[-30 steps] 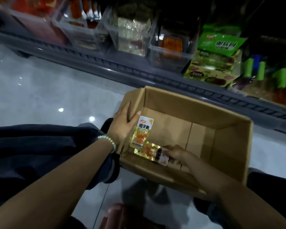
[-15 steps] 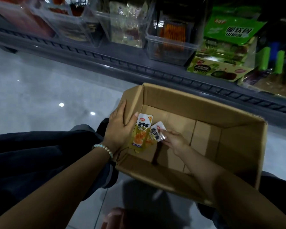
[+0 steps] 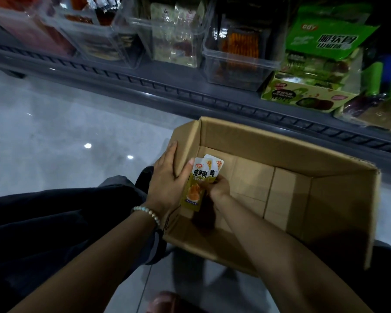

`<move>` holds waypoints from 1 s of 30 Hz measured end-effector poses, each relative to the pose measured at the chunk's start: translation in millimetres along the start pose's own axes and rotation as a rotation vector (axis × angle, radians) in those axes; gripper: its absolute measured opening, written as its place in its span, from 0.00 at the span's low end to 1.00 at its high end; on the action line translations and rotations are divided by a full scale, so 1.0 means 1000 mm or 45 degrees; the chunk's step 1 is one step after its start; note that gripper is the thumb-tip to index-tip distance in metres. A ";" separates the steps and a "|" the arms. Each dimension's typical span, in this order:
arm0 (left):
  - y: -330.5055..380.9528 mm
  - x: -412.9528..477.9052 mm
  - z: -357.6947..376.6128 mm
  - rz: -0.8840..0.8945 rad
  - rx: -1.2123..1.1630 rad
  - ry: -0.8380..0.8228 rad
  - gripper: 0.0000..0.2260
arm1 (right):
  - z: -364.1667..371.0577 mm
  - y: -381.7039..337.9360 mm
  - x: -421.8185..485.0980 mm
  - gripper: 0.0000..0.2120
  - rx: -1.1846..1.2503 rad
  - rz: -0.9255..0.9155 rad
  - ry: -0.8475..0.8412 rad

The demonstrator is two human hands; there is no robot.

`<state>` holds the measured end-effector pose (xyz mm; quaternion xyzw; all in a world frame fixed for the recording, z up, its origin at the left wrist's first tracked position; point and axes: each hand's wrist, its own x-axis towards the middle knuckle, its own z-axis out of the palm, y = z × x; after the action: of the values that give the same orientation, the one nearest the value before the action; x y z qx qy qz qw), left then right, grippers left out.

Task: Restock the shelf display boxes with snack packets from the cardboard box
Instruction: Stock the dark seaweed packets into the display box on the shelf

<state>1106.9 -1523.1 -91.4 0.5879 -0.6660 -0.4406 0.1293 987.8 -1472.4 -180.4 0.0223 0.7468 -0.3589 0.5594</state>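
An open cardboard box [image 3: 280, 145] sits on my lap in front of a low shelf. My left hand [image 3: 167, 177] grips the box's left wall, its thumb pressing a yellow-and-white snack packet [image 3: 195, 186] against the inside. My right hand [image 3: 219, 188] holds a second matching packet [image 3: 216, 167] tucked just behind the first, both upright. The rest of the box floor looks bare. Clear plastic display boxes [image 3: 237, 62] with snacks line the shelf above.
A green carton [image 3: 307, 96] with green bags [image 3: 325, 37] above it stands at the shelf's right. The grey shelf rail [image 3: 190, 96] runs diagonally ahead. Shiny grey floor [image 3: 54, 136] lies to the left. My dark-trousered knees flank the box.
My right hand lifted a second packet from the box floor and brought it left, up against the packet under my left thumb. The view shifted closer to the shelf.
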 end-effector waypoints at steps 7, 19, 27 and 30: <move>0.002 -0.001 -0.002 0.002 0.060 -0.031 0.39 | -0.016 -0.006 -0.005 0.10 -0.054 -0.021 -0.098; 0.029 -0.023 -0.013 0.061 0.185 -0.086 0.35 | -0.086 -0.060 -0.066 0.17 -0.416 -0.230 -0.486; 0.094 -0.056 -0.033 0.096 0.057 -0.249 0.23 | -0.122 -0.132 -0.153 0.15 -0.582 -0.435 -0.579; 0.128 -0.069 -0.050 0.096 -0.396 -0.347 0.11 | -0.127 -0.156 -0.189 0.13 -0.508 -0.496 -0.570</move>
<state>1074.9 -1492.7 55.9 0.4703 -0.6229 -0.6085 0.1437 886.7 -1447.4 74.7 -0.3094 0.6512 -0.3020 0.6237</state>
